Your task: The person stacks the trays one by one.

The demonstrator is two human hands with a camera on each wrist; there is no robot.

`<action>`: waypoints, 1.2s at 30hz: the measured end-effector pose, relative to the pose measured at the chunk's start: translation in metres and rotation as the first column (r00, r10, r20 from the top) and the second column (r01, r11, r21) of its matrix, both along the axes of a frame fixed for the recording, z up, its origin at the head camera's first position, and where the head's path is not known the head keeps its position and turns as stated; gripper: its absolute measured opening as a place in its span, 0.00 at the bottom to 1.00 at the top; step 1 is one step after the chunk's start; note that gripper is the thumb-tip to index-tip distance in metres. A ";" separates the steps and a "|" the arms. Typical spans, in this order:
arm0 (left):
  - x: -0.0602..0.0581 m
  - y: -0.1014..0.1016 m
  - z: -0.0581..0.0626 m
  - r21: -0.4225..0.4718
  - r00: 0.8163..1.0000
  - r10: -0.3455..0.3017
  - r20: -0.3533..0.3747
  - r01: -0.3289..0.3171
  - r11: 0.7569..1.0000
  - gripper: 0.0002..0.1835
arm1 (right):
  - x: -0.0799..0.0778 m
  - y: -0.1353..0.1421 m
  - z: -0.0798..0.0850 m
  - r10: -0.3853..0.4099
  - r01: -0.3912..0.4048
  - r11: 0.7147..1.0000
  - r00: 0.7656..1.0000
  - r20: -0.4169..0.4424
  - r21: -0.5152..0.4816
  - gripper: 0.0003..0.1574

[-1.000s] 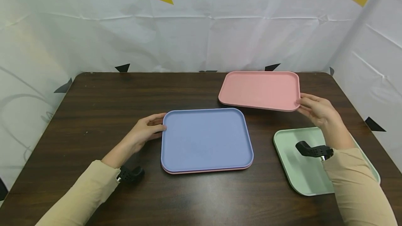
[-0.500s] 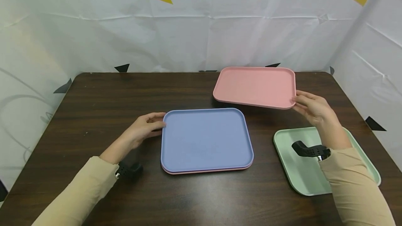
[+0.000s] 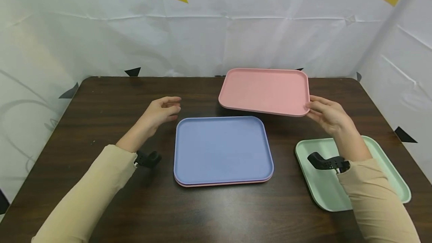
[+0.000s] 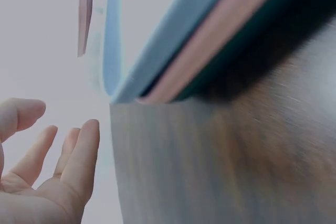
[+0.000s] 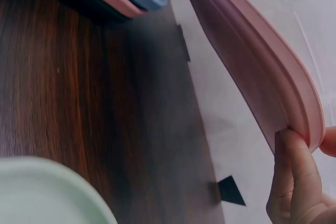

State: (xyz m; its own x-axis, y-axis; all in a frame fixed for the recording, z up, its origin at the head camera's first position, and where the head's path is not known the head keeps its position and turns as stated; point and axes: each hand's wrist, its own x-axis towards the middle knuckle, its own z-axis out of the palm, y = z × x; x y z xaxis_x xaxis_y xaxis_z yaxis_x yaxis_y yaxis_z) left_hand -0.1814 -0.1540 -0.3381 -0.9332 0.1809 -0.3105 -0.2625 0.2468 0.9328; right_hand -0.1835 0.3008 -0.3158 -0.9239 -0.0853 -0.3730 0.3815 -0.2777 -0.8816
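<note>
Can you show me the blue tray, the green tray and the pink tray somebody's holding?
Blue tray (image 3: 224, 151): head view, middle of its flat inside.
Green tray (image 3: 325, 185): head view, left part of its flat inside.
Held pink tray (image 3: 264, 91): head view, middle of its flat inside.

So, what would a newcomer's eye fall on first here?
Probably the pink tray, held up by the right hand toward the far edge of the dark table. Next, the blue tray topping the stack in the middle, then the pale green tray lying apart on the right.
</note>
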 end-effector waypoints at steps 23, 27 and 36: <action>-0.025 0.038 0.002 0.059 0.998 0.030 0.064 -0.034 0.998 0.25 | 0.000 -0.036 0.000 0.147 -0.149 0.988 0.988 -0.055 -0.036 0.17; -0.025 0.038 0.000 0.059 0.997 0.030 0.077 -0.034 0.998 0.25 | 0.002 -0.040 0.000 0.155 -0.156 0.987 0.986 -0.057 -0.025 0.16; -0.026 0.039 -0.002 0.025 0.997 0.029 0.071 -0.031 0.999 0.25 | 0.005 -0.049 0.001 0.177 -0.180 0.984 0.981 -0.078 -0.022 0.16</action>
State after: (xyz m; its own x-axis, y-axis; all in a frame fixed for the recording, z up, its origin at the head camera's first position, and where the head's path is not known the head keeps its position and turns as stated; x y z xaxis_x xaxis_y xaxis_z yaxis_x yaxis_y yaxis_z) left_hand -0.2072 -0.1153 -0.3398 -0.9144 0.1621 -0.3710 -0.3347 0.2131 0.9179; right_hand -0.1788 0.2518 -0.3150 -0.9183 -0.2610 -0.2976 0.3598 -0.2369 -0.9024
